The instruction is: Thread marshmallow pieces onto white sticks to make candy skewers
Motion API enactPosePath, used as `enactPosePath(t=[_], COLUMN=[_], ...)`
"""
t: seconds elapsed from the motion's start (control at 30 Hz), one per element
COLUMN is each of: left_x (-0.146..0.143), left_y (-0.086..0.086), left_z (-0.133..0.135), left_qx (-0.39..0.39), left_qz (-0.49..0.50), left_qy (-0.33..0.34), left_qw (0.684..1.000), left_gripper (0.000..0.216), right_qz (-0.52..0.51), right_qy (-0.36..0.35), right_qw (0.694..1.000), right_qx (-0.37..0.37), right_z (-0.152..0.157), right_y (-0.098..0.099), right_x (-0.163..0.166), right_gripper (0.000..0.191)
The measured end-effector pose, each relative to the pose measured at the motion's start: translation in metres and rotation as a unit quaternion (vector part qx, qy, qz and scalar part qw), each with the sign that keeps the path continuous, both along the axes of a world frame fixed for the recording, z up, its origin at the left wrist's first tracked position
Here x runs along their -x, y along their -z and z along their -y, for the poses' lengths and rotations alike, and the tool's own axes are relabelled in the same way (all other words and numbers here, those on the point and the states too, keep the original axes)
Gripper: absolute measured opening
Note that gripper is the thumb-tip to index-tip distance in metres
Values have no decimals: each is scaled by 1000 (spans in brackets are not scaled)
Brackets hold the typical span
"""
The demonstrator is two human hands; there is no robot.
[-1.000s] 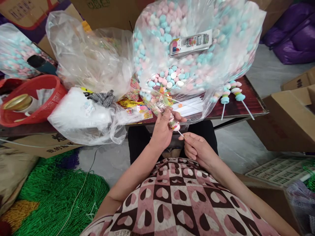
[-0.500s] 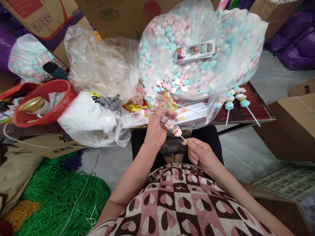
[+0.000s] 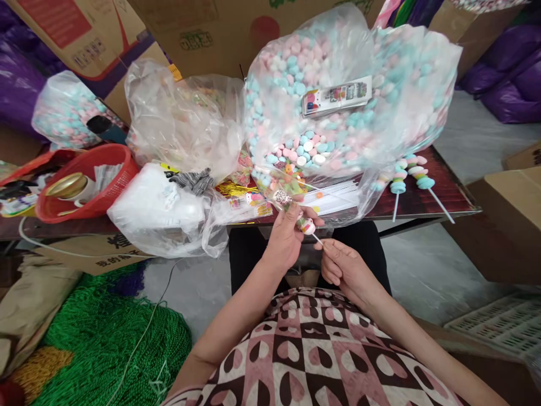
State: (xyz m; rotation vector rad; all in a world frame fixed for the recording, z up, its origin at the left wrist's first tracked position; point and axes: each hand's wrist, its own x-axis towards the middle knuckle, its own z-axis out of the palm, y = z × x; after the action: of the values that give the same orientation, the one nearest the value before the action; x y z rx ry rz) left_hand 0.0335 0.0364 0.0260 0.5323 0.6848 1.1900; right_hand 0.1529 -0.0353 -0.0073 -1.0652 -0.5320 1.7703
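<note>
My left hand [image 3: 285, 239] is closed round a candy skewer in a clear printed wrapper [image 3: 291, 208], held tilted just below the table's front edge. My right hand [image 3: 344, 268] pinches the thin white stick [image 3: 318, 239] that pokes out of the skewer's lower end. Right behind my hands, a big clear bag of pink, blue and white candies [image 3: 338, 101] stands on the dark red table [image 3: 439, 186]. Two finished candy skewers [image 3: 412, 169] lie on the table at the right.
A second clear bag [image 3: 186, 118] and a white plastic bundle [image 3: 156, 206] sit left of centre. A red basket [image 3: 84, 180] holds a gold-lidded jar. Cardboard boxes [image 3: 515, 225] stand at right, green netting [image 3: 105, 338] lies on the floor at left.
Both hands stay on the skewer and stick; the left hand raised the wrapped end towards the bag and brought it back down slightly. The view drifted.
</note>
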Motion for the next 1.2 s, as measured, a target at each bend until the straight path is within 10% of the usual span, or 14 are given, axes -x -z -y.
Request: enactPosePath(t=[0.5,0.7,1.2], left_x=[-8,-6,-13], left_y=[-1,2,19], left_z=[16,11,20], left_qx=[36,73,124], left_qz=[-48,4,46], left_qy=[65,73,138], left_qw=[996,995,982], left_gripper=[40,27,39], right_qz=[87,391,383], right_qy=[-45,28,73], right_qw=[994,896,889], right_qx=[-56,-207,-241], right_z=[2,-6,-20], right_y=[-4,-16,-23], right_x=[3,-19,-15], right_gripper=[33,24,12])
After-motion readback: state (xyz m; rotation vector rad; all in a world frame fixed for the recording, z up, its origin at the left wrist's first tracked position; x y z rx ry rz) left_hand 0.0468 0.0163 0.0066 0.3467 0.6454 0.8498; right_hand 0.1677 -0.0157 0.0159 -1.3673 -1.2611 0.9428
